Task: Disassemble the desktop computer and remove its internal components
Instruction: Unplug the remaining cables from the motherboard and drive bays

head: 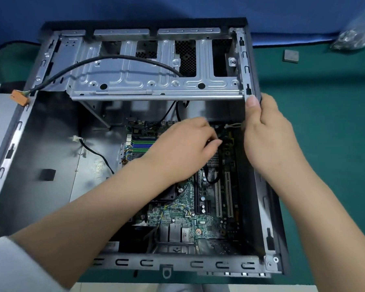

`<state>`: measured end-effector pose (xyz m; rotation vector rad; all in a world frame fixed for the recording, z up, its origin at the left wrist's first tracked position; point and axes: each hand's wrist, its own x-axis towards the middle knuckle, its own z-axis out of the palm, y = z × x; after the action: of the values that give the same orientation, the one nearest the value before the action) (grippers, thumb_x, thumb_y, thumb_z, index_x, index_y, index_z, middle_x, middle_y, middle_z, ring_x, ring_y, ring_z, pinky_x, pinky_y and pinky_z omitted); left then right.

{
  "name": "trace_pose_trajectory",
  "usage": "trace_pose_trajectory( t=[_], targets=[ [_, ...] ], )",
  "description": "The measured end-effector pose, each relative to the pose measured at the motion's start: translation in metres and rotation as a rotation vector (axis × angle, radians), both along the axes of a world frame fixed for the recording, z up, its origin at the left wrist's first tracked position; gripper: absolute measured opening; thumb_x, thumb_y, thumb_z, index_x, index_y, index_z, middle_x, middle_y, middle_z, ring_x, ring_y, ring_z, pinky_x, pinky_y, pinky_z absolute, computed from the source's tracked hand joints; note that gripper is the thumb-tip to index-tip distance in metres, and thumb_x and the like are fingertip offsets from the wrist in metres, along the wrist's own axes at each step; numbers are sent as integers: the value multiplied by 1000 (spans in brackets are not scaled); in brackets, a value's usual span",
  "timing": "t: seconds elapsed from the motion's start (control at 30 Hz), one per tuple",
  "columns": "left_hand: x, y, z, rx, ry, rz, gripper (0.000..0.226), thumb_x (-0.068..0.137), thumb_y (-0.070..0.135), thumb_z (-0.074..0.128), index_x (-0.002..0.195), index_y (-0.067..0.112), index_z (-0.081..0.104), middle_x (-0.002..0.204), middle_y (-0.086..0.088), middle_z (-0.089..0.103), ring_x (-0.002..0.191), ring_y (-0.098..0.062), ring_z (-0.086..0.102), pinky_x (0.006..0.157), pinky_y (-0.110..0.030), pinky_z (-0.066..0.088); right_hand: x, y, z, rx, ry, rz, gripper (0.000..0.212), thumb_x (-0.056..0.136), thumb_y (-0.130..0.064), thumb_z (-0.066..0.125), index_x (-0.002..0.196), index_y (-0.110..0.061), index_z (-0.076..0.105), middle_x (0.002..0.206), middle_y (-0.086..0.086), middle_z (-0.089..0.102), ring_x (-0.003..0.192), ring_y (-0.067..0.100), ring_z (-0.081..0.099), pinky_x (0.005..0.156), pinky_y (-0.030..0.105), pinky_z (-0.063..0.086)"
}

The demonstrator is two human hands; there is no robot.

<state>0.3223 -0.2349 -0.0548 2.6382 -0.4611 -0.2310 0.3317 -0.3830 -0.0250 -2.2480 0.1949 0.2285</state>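
From the head camera, an opened desktop computer case [51, 157] lies on its side on a green tabletop [329, 131], its interior facing up. A blue cloth [177, 7] covers the far part of the tabletop behind the case.

The motherboard [177, 209] sits in the lower right part of the case floor, with white expansion slots [228, 192] running along its right side and coloured memory slots [140, 144] near its upper left. A finned heatsink [214, 160] shows just below the left hand's fingertips.

The left hand [181, 148] reaches down into the case over the motherboard, its fingers curled and pinching at something small near the board's upper right area; what exactly it pinches is hidden by the fingers.

The right hand [268, 131] grips the right wall of the case, thumb on the inside edge and fingers wrapped over the outside.

The metal drive cage [156, 81] spans the far end of the case. A black cable [118, 59] arcs across it and ends in an orange connector [19, 98] hanging over the left wall.

On the tabletop to the right, well apart from the case, lie a small grey square chip [291, 56] and a clear plastic bag [354, 32].
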Motion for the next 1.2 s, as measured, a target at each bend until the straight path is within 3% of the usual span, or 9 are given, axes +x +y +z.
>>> trace_pose_trajectory(
  t=[0.07, 0.17, 0.27, 0.47, 0.6, 0.73, 0.9, 1.03, 1.2],
  targets=[
    [10, -18, -4, 51, 55, 55, 25, 94, 28, 50, 110, 14, 63, 106, -3, 54, 106, -23, 50, 91, -36, 43, 2, 1, -1, 40, -6, -18, 40, 102, -40, 21, 122, -14, 45, 93, 1, 53, 85, 21, 46, 59, 28, 20],
    [15, -39, -14, 230, 39, 141, 13, 89, 20, 56, 99, 13, 61, 102, -5, 54, 101, -28, 53, 66, -36, 39, 2, 0, -3, 53, -12, -25, 42, 102, -40, 21, 127, -14, 44, 96, 0, 53, 87, 21, 46, 66, 25, 25],
    [13, -46, -21, 289, -15, 209, 11, 86, 23, 59, 94, 17, 63, 99, -3, 59, 96, -27, 58, 60, -33, 31, 1, 0, -4, 31, -11, -21, 43, 102, -41, 20, 131, -18, 41, 109, 6, 58, 97, 27, 50, 76, 31, 32],
    [17, -46, -26, 171, 10, 316, 22, 87, 33, 54, 91, 16, 67, 100, -6, 60, 97, -30, 55, 64, -32, 31, 1, 1, -2, 15, -15, -3, 42, 102, -41, 20, 127, -16, 42, 109, 9, 59, 93, 28, 49, 74, 32, 31],
    [24, -48, -30, 223, 31, 362, 15, 88, 24, 53, 93, 16, 65, 98, -6, 62, 101, -29, 54, 61, -32, 31, 2, 1, -2, 10, -21, -8, 39, 102, -41, 20, 123, -17, 43, 101, 6, 57, 89, 27, 48, 71, 32, 30],
    [26, -51, -33, 269, 44, 278, 14, 86, 15, 53, 97, 15, 61, 99, -9, 64, 115, -28, 47, 67, -33, 32, 2, 2, -2, -3, -29, -4, 41, 102, -40, 21, 125, -15, 43, 109, 9, 59, 95, 30, 51, 73, 33, 32],
    [25, -47, -29, 100, 151, 281, 18, 85, 29, 51, 98, 20, 61, 84, -7, 54, 113, -32, 44, 72, -32, 30, 3, 2, -3, -8, -28, -17, 41, 103, -40, 21, 126, -15, 43, 114, 10, 59, 96, 28, 49, 74, 33, 32],
    [27, -46, -28, 114, 291, 289, 11, 85, 31, 48, 90, 24, 54, 107, -10, 61, 118, -32, 40, 77, -35, 29, 2, 3, -2, -12, -26, -19, 39, 102, -40, 21, 122, -16, 44, 109, 10, 60, 91, 28, 49, 72, 33, 31],
    [29, -50, -34, 333, 233, 158, 38, 90, 35, 41, 122, 22, 56, 129, -7, 50, 124, -33, 31, 91, -43, 30, 2, 3, -1, -34, -14, -16, 39, 102, -40, 20, 124, -16, 43, 104, 9, 60, 89, 28, 49, 71, 32, 31]
  ],
)
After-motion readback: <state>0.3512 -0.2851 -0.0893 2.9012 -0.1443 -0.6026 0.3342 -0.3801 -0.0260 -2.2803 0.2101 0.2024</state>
